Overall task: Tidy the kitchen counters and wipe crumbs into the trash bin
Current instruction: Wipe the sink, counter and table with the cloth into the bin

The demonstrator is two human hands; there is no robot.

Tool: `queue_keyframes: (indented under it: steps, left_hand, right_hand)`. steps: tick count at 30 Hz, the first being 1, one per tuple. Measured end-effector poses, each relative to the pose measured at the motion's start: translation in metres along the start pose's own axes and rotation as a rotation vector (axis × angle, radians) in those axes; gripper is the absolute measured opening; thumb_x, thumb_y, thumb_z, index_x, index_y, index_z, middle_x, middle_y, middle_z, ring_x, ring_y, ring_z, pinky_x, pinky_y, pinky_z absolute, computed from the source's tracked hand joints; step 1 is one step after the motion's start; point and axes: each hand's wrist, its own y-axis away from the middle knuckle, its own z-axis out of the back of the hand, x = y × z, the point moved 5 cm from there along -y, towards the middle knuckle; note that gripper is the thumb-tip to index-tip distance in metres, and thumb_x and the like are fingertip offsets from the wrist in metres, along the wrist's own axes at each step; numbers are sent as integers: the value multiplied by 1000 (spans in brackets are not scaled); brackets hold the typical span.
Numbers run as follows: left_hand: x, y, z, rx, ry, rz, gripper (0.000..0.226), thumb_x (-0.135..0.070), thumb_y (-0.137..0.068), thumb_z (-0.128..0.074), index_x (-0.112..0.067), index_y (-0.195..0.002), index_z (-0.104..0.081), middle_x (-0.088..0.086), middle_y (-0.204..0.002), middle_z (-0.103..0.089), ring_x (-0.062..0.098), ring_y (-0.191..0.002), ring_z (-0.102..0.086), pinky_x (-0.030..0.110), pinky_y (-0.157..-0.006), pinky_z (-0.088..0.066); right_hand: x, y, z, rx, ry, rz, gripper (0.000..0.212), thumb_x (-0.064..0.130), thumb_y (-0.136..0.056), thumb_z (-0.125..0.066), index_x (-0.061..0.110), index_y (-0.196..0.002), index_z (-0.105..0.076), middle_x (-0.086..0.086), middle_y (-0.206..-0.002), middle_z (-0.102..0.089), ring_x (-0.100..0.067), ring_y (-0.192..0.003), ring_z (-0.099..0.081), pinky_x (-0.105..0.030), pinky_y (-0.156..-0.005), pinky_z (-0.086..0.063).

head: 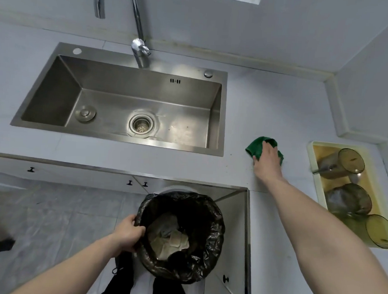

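A green cloth (254, 146) lies bunched on the pale counter (270, 110) to the right of the sink. My right hand (267, 161) presses flat on top of it, fingers pointing away from me. Small crumbs speckle the counter just left of the cloth, near the front edge. Below the counter corner, a round trash bin (210, 238) lined with a black bag holds paper scraps. My left hand (127, 236) grips the bin's left rim, thumb inside the bag's edge, holding it close under the counter edge.
A steel sink (101, 91) with a strainer drain and a tall faucet (141, 52) fills the left of the counter. At the right, a cream tray (316, 177) holds several tinted glass cups lying on their sides. White cabinet doors with black knobs stand below.
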Motion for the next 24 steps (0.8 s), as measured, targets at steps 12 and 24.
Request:
queue_keyframes:
  steps: [12, 24]
  left_hand:
    - [-27, -4, -21, 12, 16, -8, 37, 2, -96, -48, -18, -126, -46, 21, -110, -64, 39, -92, -69, 53, -76, -62]
    - [-38, 12, -36, 90, 39, -17, 47, 2, -96, -49, -13, -140, -43, 24, -116, -62, 43, -96, -69, 59, -80, -60]
  right_hand:
    - [47, 27, -34, 59, 4, 295, 73, 8, -93, -63, 16, -157, -31, -5, -162, -34, -28, -153, -21, -56, -126, -14]
    - [121, 192, -81, 381, -317, 551, 56, 17, -101, -52, 27, -154, -39, 5, -158, -41, -12, -149, -30, -28, -125, -18]
